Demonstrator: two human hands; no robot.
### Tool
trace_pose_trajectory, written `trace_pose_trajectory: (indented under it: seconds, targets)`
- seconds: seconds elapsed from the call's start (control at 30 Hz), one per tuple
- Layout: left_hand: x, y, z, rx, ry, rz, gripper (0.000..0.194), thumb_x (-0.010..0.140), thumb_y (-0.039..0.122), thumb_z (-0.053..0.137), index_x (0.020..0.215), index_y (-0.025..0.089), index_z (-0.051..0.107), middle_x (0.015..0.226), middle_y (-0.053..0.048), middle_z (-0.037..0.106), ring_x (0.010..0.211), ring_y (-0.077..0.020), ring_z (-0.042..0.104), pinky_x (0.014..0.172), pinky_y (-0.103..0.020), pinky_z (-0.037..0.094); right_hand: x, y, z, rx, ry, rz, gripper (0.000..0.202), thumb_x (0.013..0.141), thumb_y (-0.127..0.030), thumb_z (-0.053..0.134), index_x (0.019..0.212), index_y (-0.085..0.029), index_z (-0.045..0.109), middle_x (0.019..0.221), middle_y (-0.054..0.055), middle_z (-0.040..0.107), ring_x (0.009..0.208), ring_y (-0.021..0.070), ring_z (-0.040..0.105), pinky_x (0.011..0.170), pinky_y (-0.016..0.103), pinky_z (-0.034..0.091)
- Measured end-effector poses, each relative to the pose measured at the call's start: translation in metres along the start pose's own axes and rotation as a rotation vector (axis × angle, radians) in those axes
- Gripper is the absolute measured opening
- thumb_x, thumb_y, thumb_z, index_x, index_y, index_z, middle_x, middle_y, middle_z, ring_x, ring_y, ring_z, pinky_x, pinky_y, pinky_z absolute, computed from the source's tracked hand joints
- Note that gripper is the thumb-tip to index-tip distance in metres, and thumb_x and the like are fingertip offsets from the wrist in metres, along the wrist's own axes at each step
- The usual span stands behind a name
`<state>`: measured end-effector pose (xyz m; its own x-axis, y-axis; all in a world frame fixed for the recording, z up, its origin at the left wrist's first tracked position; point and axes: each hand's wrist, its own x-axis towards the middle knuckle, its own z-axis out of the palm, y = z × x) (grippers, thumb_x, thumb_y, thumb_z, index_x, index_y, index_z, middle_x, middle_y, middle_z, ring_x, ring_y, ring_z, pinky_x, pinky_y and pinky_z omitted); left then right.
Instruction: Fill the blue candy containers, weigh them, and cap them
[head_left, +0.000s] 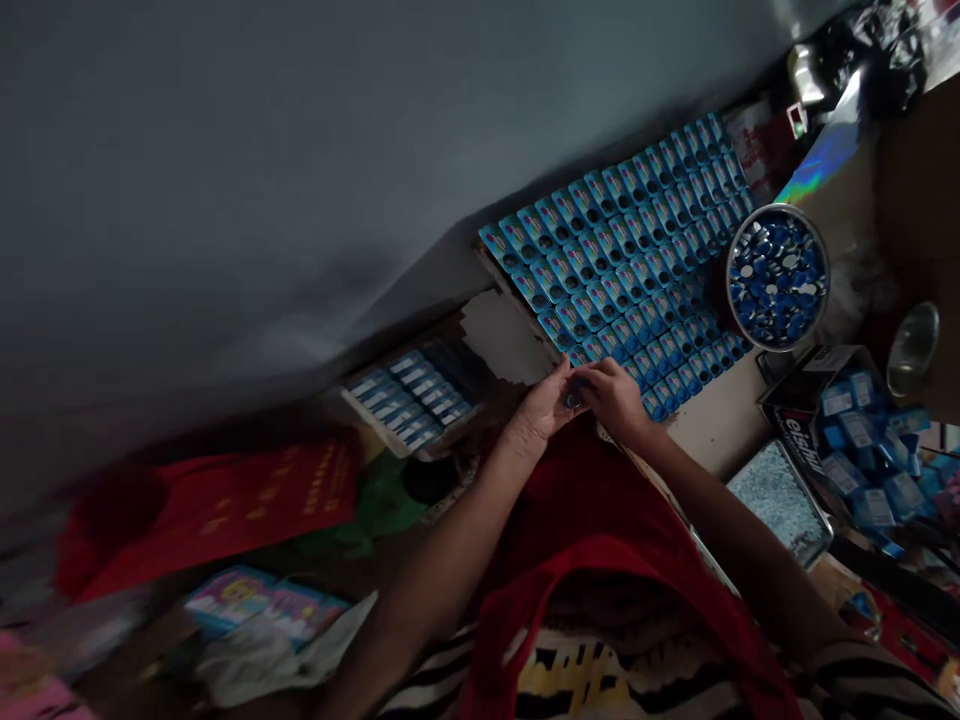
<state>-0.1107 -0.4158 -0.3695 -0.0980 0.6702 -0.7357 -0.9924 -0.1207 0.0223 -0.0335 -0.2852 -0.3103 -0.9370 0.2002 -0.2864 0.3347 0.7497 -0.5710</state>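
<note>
Close together above my red apron (pixel 592 490), both hands work at one small dark round piece (pixel 573 400). My left hand (pixel 544 408) has its fingers closed around it from the left. From the other side, my right hand (pixel 616 398) pinches at the same piece; its fingertips partly cover it, so its kind cannot be made out. Just beyond the hands lie rows of blue cards (pixel 628 228), many with a dark round spot at one end. A round metal bowl (pixel 730 290) full of small blue and white pieces stands at the right end of the rows.
To the left, an open box (pixel 397 445) holds blue-and-white packs. At right stand a black carton (pixel 795 425) of blue packets and a tray (pixel 821 545) of tiny pale blue pieces. A red bag (pixel 247 500) lies lower left, below the grey wall (pixel 225 200).
</note>
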Motion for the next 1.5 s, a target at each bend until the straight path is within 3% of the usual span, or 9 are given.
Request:
trace_pose_trajectory:
  seconds: [0.13,0.3,0.5,0.73,0.97,1.1,1.2,1.37,1.5]
  targets:
    - [-0.004,-0.013,0.007,-0.006,-0.003,-0.031,0.054,0.115,0.043,0.034,0.128,0.010,0.075,0.092,-0.012,0.082,0.075,-0.0177,0.076,0.068,-0.026,0.061,-0.017,0.015,0.019,0.174,0.088,0.017,0.020,0.087,-0.010,0.063,0.094,-0.021,0.077,0.104,0.007,0.073,0.099,0.0204,0.069,0.091,0.030,0.054]
    - [-0.017,-0.013,0.000,-0.031,0.135,0.028,0.043,0.113,0.035,0.044,0.102,0.011,0.077,0.091,-0.011,0.080,0.079,-0.0166,0.076,0.075,-0.028,0.061,0.006,0.042,0.000,0.040,0.177,0.298,0.017,0.092,-0.017,0.061,0.098,-0.019,0.077,0.099,0.006,0.076,0.093,0.0203,0.069,0.089,0.030,0.051]
    - [-0.021,0.006,-0.016,-0.068,0.214,0.186,0.032,0.108,0.034,0.057,0.098,0.012,0.078,0.089,-0.008,0.078,0.077,-0.0135,0.072,0.077,-0.026,0.057,0.048,0.039,-0.014,-0.340,-0.128,0.322,0.021,0.098,-0.021,0.057,0.103,-0.022,0.077,0.114,0.007,0.076,0.103,0.0203,0.070,0.082,0.027,0.046]
    - [-0.012,0.017,-0.020,-0.131,0.151,0.259,0.033,0.110,0.037,0.052,0.108,0.016,0.078,0.105,-0.008,0.081,0.097,-0.0165,0.075,0.093,-0.031,0.056,0.071,0.038,-0.024,-0.504,-0.274,0.487,0.035,0.092,-0.041,0.075,0.123,-0.026,0.068,0.114,0.006,0.078,0.105,0.0258,0.072,0.079,0.030,0.046]
    - [-0.020,0.003,-0.013,-0.187,0.196,0.255,0.031,0.111,0.034,0.052,0.105,0.014,0.075,0.098,-0.008,0.081,0.091,-0.0152,0.077,0.085,-0.028,0.058,0.059,0.006,-0.032,-0.534,-0.246,0.391,0.024,0.101,-0.040,0.069,0.120,-0.025,0.070,0.113,0.008,0.079,0.104,0.0248,0.073,0.078,0.029,0.046]
    - [-0.020,-0.009,-0.014,-0.157,0.172,0.263,0.030,0.108,0.037,0.057,0.111,0.014,0.076,0.099,-0.008,0.081,0.086,-0.0146,0.076,0.078,-0.024,0.058,0.021,-0.021,-0.005,-0.317,-0.232,0.052,0.026,0.112,-0.036,0.051,0.122,-0.027,0.074,0.124,0.008,0.075,0.109,0.0205,0.070,0.084,0.026,0.048]
    - [-0.018,-0.019,-0.016,-0.159,0.163,0.231,0.032,0.107,0.037,0.056,0.109,0.013,0.077,0.091,-0.007,0.079,0.073,-0.0129,0.072,0.069,-0.023,0.056,-0.004,-0.028,0.024,-0.196,-0.306,-0.061,0.029,0.111,-0.025,0.049,0.126,-0.023,0.074,0.132,0.011,0.071,0.116,0.0204,0.067,0.093,0.026,0.050]
    - [-0.015,-0.030,-0.021,-0.100,0.217,0.269,0.034,0.108,0.036,0.051,0.097,0.014,0.075,0.088,-0.009,0.077,0.075,-0.0148,0.073,0.071,-0.024,0.056,-0.016,-0.012,0.032,-0.046,-0.250,-0.008,0.029,0.107,-0.013,0.051,0.118,-0.021,0.077,0.121,0.009,0.073,0.113,0.0184,0.068,0.099,0.026,0.051]
    - [-0.011,-0.022,-0.028,0.377,0.527,0.571,0.019,0.098,0.037,0.066,0.101,0.019,0.074,0.101,-0.008,0.079,0.099,-0.0190,0.075,0.090,-0.028,0.057,0.011,0.007,0.010,-0.170,-0.125,0.189,0.031,0.106,-0.016,0.049,0.115,-0.021,0.078,0.115,0.009,0.073,0.108,0.0195,0.070,0.097,0.027,0.051]
